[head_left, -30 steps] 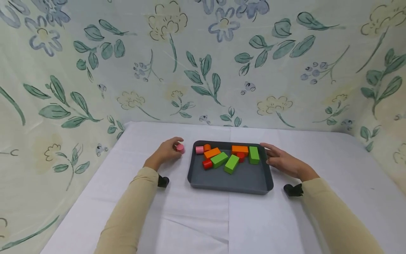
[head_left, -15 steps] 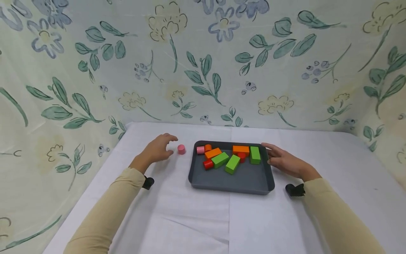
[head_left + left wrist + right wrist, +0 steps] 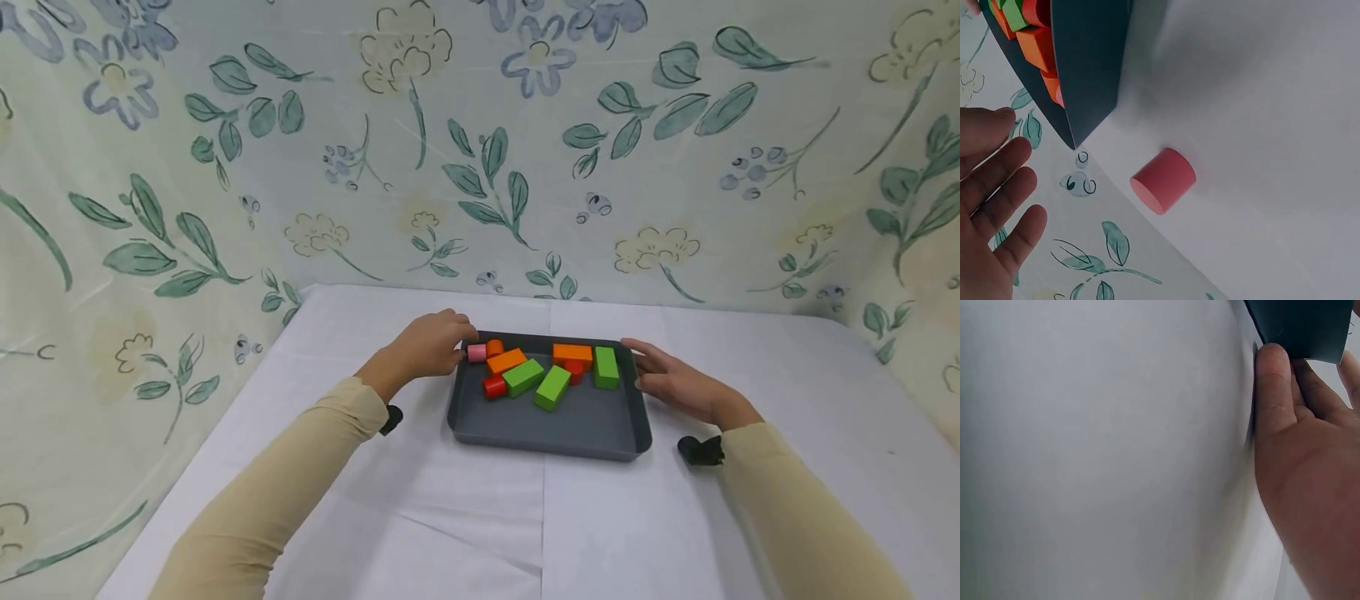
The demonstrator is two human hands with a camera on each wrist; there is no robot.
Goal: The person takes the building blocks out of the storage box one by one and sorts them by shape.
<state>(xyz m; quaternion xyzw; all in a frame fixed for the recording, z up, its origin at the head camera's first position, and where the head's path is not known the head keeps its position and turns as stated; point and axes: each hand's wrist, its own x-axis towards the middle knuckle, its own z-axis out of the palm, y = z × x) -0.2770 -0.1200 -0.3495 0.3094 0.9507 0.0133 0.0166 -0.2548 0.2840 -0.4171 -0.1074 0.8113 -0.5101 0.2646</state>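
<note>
My left hand [image 3: 428, 343] is at the back left corner of a dark grey tray [image 3: 540, 433]. In the left wrist view, the fingers of that hand are spread and hold nothing. A pink cylinder [image 3: 1163, 181] lies on the white cloth outside the tray; the left hand hides it in the head view. On the other side, my right hand [image 3: 686, 386] rests with its thumb and fingers against the tray's right wall [image 3: 1304, 331], fingers fairly straight. Inside the tray lie green blocks [image 3: 552, 388], orange blocks [image 3: 572, 355], red cylinders [image 3: 495, 386], an orange cylinder [image 3: 495, 347] and another pink cylinder [image 3: 476, 353].
A white cloth [image 3: 480, 517] covers the table beneath the tray. Behind it and to both sides hangs a floral curtain [image 3: 480, 167]. Black wrist cameras [image 3: 701, 451] are strapped to both wrists.
My left hand first let go of the pink cylinder and drew back left, then moved right over it to the tray's corner. My right hand has stayed at the right wall.
</note>
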